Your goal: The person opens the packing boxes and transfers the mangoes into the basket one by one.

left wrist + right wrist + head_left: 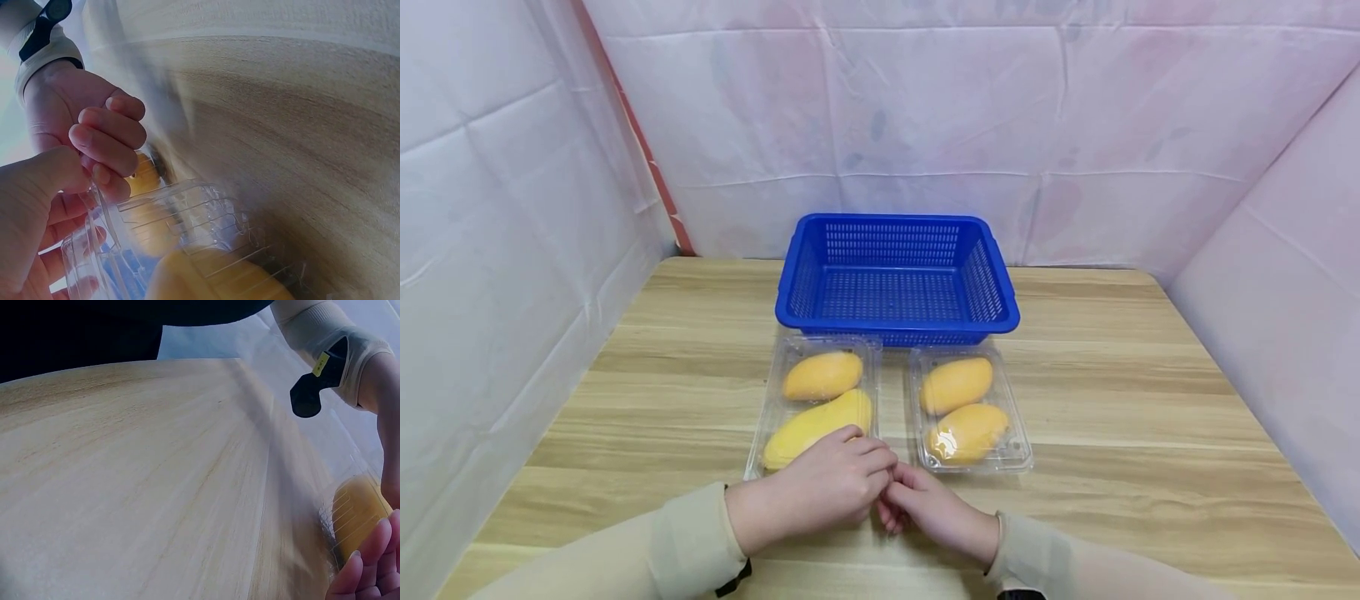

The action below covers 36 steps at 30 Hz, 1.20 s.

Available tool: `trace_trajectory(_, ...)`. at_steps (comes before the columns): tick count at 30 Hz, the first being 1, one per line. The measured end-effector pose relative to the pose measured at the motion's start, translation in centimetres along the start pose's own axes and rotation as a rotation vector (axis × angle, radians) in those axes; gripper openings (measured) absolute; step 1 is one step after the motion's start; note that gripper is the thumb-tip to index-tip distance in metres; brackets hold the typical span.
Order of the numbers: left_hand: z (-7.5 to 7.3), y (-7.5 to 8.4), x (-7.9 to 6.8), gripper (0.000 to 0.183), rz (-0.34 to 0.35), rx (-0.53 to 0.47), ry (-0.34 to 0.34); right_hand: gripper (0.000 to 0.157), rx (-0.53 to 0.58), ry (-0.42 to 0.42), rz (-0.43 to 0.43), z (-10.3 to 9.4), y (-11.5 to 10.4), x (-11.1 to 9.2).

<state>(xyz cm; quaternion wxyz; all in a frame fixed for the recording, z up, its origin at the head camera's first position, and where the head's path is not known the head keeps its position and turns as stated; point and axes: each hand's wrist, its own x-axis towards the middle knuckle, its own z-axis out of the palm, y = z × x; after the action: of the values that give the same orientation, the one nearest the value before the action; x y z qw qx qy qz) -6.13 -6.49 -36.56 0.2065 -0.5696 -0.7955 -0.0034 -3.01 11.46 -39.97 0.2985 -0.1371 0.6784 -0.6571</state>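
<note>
The left clear plastic clamshell box [772,400] holds an orange-yellow mango [823,375] and a larger, paler yellow mango [820,427]. At its near right corner my left hand [831,483] grips the rim, its fingers lying over the edge. My right hand [928,504] meets it there and pinches the same corner between thumb and curled fingers. In the left wrist view, the box's ribbed plastic edge [194,200] runs up to both hands; whether the lid is latched there cannot be seen. In the right wrist view my right fingers [369,562] are beside a mango in the box.
A second clear clamshell box [1015,433] with two mangoes stands to the right. Behind both boxes is an empty blue plastic basket [898,325]. They all stand on a wooden table [1135,400], enclosed by pale cloth walls [925,108].
</note>
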Motion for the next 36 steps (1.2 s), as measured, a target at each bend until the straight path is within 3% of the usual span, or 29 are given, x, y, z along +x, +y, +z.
trace_trajectory(9,-0.04,0.24,0.10,0.025,-0.007,0.032,0.004,0.027,-0.052,0.017,0.007,0.05,-0.13,0.31)
trace_trajectory(20,0.22,0.44,0.26,0.020,-0.019,0.058,0.040,0.018,-0.017,0.048,0.042,0.09,-0.28,0.35)
trace_trajectory(36,0.85,0.79,0.40,0.018,-0.059,0.074,0.078,0.020,-0.024,0.065,0.050,-0.08,-0.37,0.57)
